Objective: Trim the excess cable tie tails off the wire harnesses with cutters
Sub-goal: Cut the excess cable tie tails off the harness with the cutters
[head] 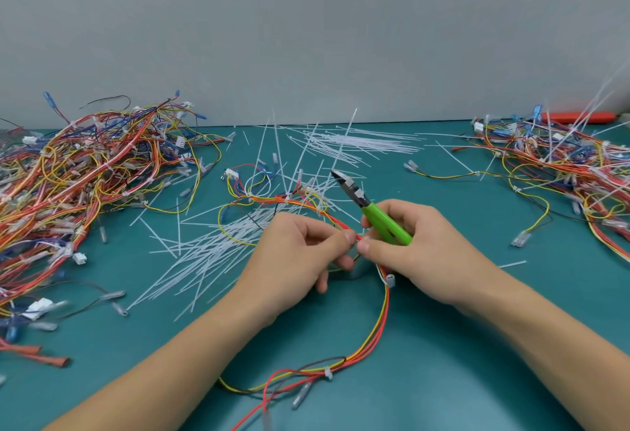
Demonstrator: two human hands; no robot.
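mid-desk, toward the near edge: left hand (300, 253) pinches the wire harness (381, 321), a red, orange and yellow bundle cinched by a white tie. right hand (416, 246) pinches it too, fingers curled round green-handled cutters (368, 207), tips closed, pointing away. cut tie tails (218, 250) litter the desk (477, 379).

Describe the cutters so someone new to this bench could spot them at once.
Start at the teal table and find the two hands meeting at its middle. The cutters are gripped in the right hand, dark metal tip angled up and away over the scattered white tie tails. Their bright green handles are the only green thing among red, yellow and blue wires.
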